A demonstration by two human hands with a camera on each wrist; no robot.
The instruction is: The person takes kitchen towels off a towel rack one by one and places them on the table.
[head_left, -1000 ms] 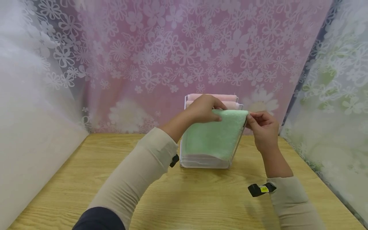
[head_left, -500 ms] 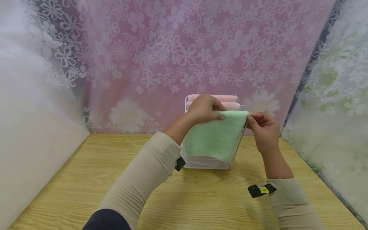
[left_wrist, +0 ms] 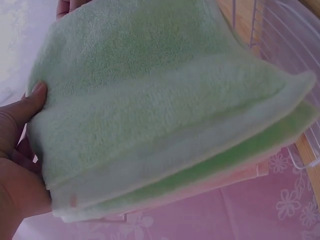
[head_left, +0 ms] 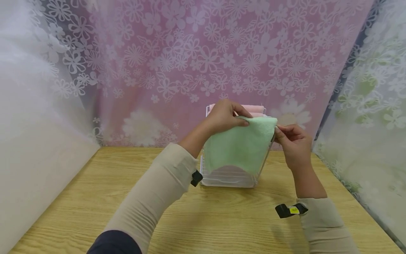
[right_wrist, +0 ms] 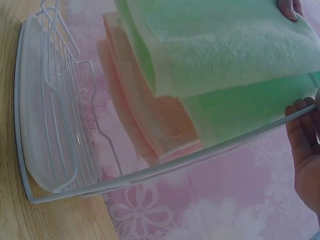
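Note:
A folded light-green towel point(head_left: 239, 148) hangs over the front of a white wire rack point(right_wrist: 175, 162). My left hand point(head_left: 224, 115) pinches the towel's top edge between thumb and fingers; in the left wrist view its thumb lies on the terry cloth. At the rack's upper right corner my right hand point(head_left: 294, 146) grips the white wire frame, close beside the towel's edge. In the right wrist view the towel's two layers point(right_wrist: 220, 75) hang apart, and that hand is partly cut off at the frame's edge.
Behind the green towel, pink towels point(head_left: 255, 109) hang on the rack's further bars. A pale tray point(right_wrist: 37, 110) lies in the rack's base. The rack stands on a wooden table point(head_left: 222, 222), with a pink flowered curtain point(head_left: 190, 53) behind it.
My left hand has lifted the green towel's top slightly, and its lower edge has risen, showing more of the rack's base. The right hand has stayed at the rack's corner.

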